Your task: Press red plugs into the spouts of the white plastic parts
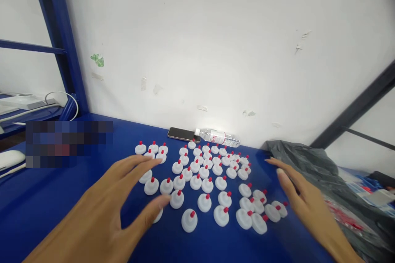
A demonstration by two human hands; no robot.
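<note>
Many round white caps with red tips (pixel 205 202) stand in loose rows across the blue table, most with their tips pointing up. On the right side several caps (pixel 245 218) lean and crowd together. My left hand (pixel 114 201) hovers over the left part of the group, fingers spread and thumb apart, holding nothing; it hides some caps beneath it. At the right edge of the group my right hand (pixel 300 193) is held with its fingers apart, also holding nothing. Nearest to it are two tilted caps (pixel 273 213).
Against the wall lie a phone (pixel 182 134) and a clear plastic bottle (pixel 219 137) on its side. A grey plastic bag (pixel 290 152) with red pieces (pixel 345 215) in clear wrap lies at right. Blue frame post (pixel 66 41) and white cables (pixel 33 113) are at left.
</note>
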